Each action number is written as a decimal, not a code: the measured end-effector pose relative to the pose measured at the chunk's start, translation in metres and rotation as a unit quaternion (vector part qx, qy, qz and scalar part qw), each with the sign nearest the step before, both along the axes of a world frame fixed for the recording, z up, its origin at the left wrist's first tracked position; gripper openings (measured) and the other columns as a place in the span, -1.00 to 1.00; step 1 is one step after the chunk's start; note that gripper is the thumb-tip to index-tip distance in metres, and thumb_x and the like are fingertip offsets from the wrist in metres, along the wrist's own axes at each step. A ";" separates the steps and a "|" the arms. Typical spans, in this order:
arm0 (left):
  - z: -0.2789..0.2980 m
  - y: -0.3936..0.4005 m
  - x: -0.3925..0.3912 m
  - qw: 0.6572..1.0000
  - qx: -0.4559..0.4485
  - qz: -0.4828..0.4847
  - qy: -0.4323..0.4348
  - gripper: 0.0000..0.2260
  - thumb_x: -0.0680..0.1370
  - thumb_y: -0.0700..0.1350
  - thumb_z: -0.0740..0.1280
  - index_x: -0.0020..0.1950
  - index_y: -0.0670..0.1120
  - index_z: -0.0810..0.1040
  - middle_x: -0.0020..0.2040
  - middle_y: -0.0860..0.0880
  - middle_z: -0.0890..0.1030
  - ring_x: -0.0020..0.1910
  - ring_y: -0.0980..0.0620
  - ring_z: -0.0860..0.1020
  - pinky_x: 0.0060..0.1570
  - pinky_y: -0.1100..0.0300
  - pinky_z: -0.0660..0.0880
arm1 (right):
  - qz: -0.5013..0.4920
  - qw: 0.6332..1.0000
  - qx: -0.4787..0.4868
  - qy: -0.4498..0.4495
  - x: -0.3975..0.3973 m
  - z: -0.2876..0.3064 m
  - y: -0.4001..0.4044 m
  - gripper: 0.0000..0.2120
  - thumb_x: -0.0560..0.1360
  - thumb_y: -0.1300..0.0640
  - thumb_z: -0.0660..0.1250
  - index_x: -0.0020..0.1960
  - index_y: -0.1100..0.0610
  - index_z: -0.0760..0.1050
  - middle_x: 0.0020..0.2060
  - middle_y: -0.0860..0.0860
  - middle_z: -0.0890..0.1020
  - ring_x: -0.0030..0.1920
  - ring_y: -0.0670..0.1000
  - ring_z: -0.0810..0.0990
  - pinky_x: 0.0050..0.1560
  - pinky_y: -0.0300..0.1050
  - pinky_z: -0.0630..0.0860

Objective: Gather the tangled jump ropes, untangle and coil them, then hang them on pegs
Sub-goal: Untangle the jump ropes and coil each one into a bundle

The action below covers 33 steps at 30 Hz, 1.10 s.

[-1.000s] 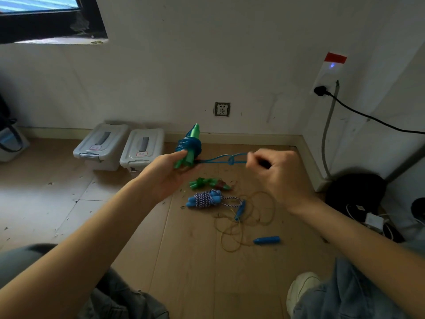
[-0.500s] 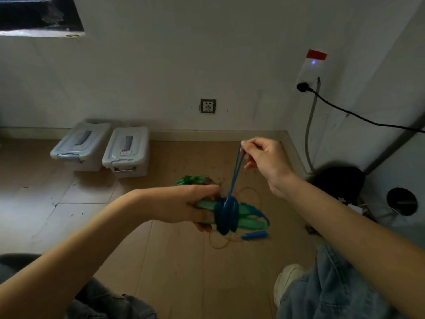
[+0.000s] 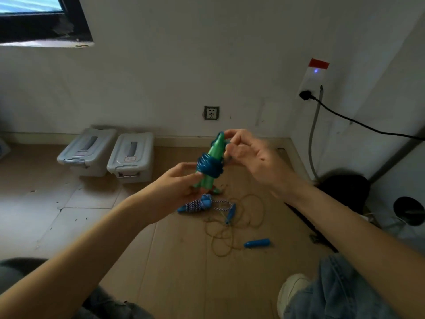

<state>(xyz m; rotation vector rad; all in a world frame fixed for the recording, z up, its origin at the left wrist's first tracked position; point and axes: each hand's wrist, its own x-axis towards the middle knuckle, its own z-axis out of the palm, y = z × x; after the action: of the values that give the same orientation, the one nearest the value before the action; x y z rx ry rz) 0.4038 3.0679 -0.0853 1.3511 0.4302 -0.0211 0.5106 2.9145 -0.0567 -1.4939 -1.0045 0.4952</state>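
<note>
Step in hand: the person is finishing the coiling of the blue jump rope (image 3: 209,168), whose cord is sitting wound in a thick band round the middle of the two green handles (image 3: 212,162), which are standing roughly upright in the air.
Left hand (image 3: 178,188): it is gripping the lower ends of the green handles, fingers curled round them just below the blue band.
Right hand (image 3: 249,155): it is pinching at the top of the green handles, fingertips (image 3: 228,134) touching the tip above the blue band; whether a loose cord end is caught in the pinch is too blurred to tell.
Other ropes: a blue-and-white braided rope (image 3: 197,204), already bundled, is lying on the wooden floor (image 3: 161,261) directly below the green handles; a tan rope (image 3: 232,229) is sprawling loose below and to the right of them, with its blue handle (image 3: 257,243) lying further out the same way.
Progress: judged as partway, since one rope is lying bundled, one is being closed off and one is lying uncoiled.
Next move calls for: probably tucking the free end under the blue band so the winding is holding, while the lower grip is keeping both handles together.
Pegs: none are showing in this view, so hanging is not yet possible to place.
</note>
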 end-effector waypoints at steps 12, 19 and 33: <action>0.003 -0.005 0.001 0.961 0.272 0.025 -0.050 -0.82 0.52 0.02 0.28 0.09 0.03 0.42 -0.06 -0.03 0.57 -0.10 0.04 0.58 -0.09 0.16 0.55 | -0.050 0.998 0.013 0.032 -0.005 -0.006 0.005 -0.90 0.50 0.17 0.28 -0.10 0.14 0.57 -0.05 0.04 0.66 -0.01 0.02 0.65 0.04 -0.10 0.59; 0.005 -0.001 0.004 0.999 -0.007 0.033 -0.039 -0.87 0.58 -0.01 0.18 0.12 0.07 0.40 0.05 -0.13 0.56 -0.10 -0.10 0.66 -0.01 -0.12 0.55 | -0.071 0.992 0.023 0.100 0.000 -0.006 0.004 -0.84 0.58 0.17 0.16 -0.08 0.08 0.51 -0.28 -0.06 0.56 -0.18 -0.14 0.55 -0.04 -0.18 0.49; 0.003 -0.018 0.005 0.985 0.162 0.001 -0.063 -0.82 0.58 -0.13 0.19 0.18 0.00 0.33 -0.28 0.07 0.61 -0.33 0.16 0.61 -0.33 0.27 0.55 | -0.088 0.951 -0.168 -0.244 -0.003 -0.007 0.010 -0.97 0.55 0.19 0.24 -0.04 0.14 0.40 -0.23 -0.03 0.53 -0.21 -0.06 0.52 -0.23 -0.30 0.45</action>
<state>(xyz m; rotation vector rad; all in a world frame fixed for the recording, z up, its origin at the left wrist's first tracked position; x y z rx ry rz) 0.4086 3.0495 -0.0824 1.6621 0.3374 0.1399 0.5079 2.9248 -0.0635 -2.0562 -1.1899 0.1683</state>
